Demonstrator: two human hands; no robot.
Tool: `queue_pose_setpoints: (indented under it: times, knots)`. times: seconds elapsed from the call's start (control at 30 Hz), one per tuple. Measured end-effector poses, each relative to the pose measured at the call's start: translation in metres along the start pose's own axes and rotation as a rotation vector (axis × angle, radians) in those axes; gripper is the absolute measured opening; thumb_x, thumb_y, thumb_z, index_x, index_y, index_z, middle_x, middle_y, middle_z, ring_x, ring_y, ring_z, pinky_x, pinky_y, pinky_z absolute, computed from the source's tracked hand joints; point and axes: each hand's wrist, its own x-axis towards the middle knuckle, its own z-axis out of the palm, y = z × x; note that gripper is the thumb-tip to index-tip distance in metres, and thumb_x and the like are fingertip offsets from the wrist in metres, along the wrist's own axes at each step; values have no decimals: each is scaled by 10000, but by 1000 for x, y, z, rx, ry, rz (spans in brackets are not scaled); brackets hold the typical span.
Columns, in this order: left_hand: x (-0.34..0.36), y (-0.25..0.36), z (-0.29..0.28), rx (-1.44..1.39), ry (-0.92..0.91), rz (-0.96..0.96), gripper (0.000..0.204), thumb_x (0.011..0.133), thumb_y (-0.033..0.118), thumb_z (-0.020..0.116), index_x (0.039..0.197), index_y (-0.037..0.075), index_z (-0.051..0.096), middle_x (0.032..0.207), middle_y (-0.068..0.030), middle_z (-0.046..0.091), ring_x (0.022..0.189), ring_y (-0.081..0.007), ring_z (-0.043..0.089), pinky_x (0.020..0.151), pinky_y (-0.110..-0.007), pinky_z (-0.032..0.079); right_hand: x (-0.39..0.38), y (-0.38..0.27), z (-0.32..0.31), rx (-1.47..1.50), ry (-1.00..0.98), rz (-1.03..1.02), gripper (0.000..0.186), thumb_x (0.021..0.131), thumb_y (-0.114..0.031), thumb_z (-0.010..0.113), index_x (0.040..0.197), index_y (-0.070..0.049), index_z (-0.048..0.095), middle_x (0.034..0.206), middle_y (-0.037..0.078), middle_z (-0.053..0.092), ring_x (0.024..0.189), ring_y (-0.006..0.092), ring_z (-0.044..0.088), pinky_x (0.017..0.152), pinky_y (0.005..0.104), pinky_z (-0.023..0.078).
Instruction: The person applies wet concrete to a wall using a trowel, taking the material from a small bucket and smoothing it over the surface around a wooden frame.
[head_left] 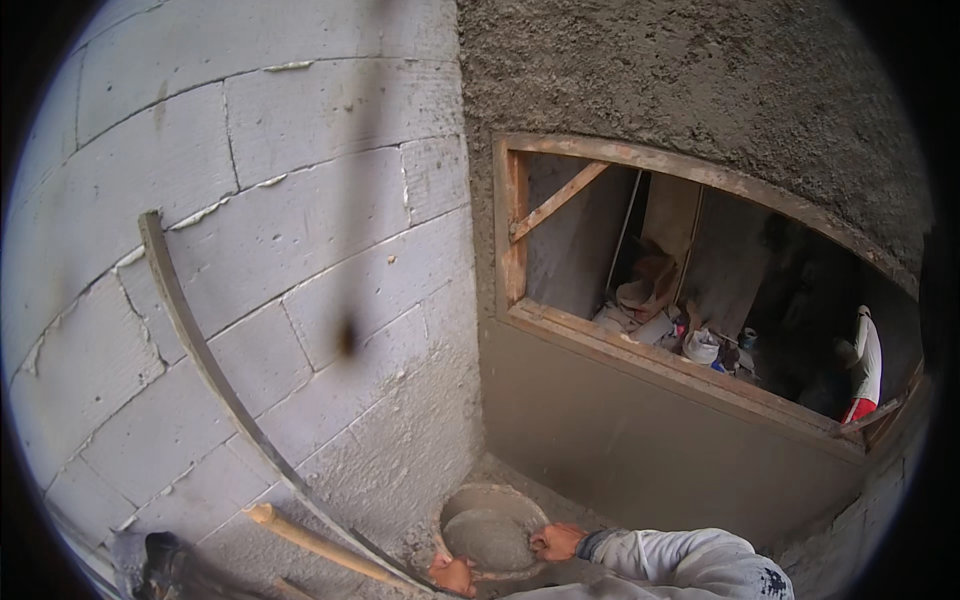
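Observation:
A round bucket (522,497) stands low in front of me in the corner between two walls. Wet grey mortar (487,538) fills its inside. My right hand (560,541), in a grey sleeve, is closed on the right side of the rim. Nearer to me, my left hand (452,575) has its fingers curled over the rim's left front. The lower edge of the picture cuts off part of the left arm and the bucket's near side.
A long straightedge (215,370) leans on the pale block wall (270,240), with a wooden pole (325,548) beside it. A wooden window frame (600,338) is set in the plastered wall (620,430). Through it show sacks (650,285), a white pail (701,346) and a person (866,365).

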Motion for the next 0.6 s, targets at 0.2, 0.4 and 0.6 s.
queue_pose_setpoints:
  times: [0.2,0.4,0.6]
  knots:
    - [17,-13,4,-22,25,-99,163,586,-18,541,731,53,517,603,-57,514,486,-200,490,393,-344,372,-19,5,-42,-132,20,5,326,737,-273,567,993,-71,563,945,144,624,864,370,600,735,451,473]
    - [14,-19,3,-15,42,5,191,597,104,596,777,60,547,646,-106,545,533,-260,512,462,-400,394,-23,-77,-170,-295,386,-489,189,714,-176,577,848,-47,543,718,159,595,664,337,618,581,451,486]
    - [27,-52,-22,353,59,301,276,608,225,652,822,67,577,690,-155,576,579,-320,533,530,-456,416,-40,-182,-367,-204,639,-1103,179,701,-212,596,754,-51,537,553,113,523,490,287,524,473,372,411]
